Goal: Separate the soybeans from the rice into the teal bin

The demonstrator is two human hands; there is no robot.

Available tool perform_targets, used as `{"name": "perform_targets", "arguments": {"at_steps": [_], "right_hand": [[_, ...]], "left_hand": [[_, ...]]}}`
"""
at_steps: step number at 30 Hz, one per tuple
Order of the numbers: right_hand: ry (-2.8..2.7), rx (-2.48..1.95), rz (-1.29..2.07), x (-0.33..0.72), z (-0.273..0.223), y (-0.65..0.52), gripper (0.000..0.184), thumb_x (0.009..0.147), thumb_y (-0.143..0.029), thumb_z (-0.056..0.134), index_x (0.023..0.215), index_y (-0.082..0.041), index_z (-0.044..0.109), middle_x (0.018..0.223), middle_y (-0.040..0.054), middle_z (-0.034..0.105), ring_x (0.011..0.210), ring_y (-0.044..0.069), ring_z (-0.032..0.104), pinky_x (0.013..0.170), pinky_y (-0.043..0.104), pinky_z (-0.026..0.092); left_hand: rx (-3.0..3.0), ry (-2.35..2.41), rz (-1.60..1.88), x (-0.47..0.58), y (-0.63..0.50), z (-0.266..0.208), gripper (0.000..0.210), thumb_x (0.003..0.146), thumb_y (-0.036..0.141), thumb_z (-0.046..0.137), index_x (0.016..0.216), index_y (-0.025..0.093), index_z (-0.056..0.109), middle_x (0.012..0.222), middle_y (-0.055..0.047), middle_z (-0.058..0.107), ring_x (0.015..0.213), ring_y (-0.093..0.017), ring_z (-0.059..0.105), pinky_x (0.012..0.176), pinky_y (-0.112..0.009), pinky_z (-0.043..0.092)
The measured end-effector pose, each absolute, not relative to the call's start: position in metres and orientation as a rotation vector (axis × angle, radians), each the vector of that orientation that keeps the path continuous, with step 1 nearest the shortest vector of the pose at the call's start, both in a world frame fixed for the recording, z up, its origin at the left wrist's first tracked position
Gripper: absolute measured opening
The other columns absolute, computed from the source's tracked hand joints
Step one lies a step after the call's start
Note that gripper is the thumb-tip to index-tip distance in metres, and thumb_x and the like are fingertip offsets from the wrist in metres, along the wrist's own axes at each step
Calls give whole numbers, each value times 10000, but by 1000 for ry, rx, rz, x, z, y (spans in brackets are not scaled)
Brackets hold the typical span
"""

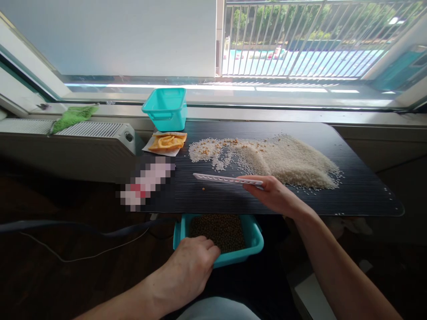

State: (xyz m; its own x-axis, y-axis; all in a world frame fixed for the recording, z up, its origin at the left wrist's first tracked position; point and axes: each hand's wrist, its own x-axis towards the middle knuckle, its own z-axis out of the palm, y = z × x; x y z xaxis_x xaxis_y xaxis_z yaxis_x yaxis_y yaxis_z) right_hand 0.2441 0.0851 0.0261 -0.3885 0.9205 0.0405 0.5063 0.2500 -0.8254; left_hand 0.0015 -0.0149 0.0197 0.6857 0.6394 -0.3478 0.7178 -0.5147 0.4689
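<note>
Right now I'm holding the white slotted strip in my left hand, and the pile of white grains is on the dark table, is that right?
Not quite: the head view shows the white slotted strip in your right hand, not your left hand. The pile of white grains is on the dark table, as you said.
</note>
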Motion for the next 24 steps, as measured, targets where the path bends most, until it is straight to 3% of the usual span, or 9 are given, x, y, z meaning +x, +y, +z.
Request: {"name": "perform_targets", "arguments": {"at_steps": [5,10,15,17,20,22,24], "right_hand": [[-2109,-1241,1264,246,39,74,299,881,-278,534,1078,-206,748,1097,31,746,1027,236,685,940,357,517],[-2126,-1253,1362,274,58,50,253,857,-312,587,1002,-234,779,1048,35,760,976,251,705,877,329,549],[-1931,-1387,1083,264,56,73,320,858,-387,575,1057,-217,759,1067,60,751,1005,259,677,850,335,534],[-1892,-1388,885,253,47,96,310,858,-377,551,1013,-205,757,925,48,754,852,217,669,719,303,522],[-1855,-1425,772,238,33,132,280,848,-363,523,763,-162,699,532,-29,532,510,108,453,485,238,357],[-1855,-1458,769,233,28,150,300,827,-369,539,603,-173,579,469,-63,361,470,81,325,449,234,258],[-1860,-1489,774,231,24,160,364,810,-384,553,517,-198,443,463,-73,274,470,73,268,444,239,208]], "left_hand": [[2298,1049,-170,-3,-15,23,182,813,24,485,813,182,574,872,-51,662,829,-217,611,735,-319,499],[2278,1052,-172,-2,-15,21,192,800,17,487,847,178,579,949,-67,671,845,-210,624,731,-303,514],[2292,1008,-190,4,-14,23,160,811,36,498,829,176,573,893,-56,669,839,-226,618,735,-335,513],[2288,1020,-186,4,-15,23,158,813,37,501,826,179,571,884,-51,665,829,-223,611,722,-330,506],[2289,1035,-169,3,-19,20,179,805,21,493,829,182,567,885,-51,658,829,-217,600,721,-320,495],[2298,1040,-154,2,-21,16,189,804,15,483,831,184,564,883,-50,652,825,-216,593,719,-321,490],[2306,1042,-140,1,-21,13,195,803,14,472,832,185,560,883,-48,648,819,-217,588,708,-327,489]]}}
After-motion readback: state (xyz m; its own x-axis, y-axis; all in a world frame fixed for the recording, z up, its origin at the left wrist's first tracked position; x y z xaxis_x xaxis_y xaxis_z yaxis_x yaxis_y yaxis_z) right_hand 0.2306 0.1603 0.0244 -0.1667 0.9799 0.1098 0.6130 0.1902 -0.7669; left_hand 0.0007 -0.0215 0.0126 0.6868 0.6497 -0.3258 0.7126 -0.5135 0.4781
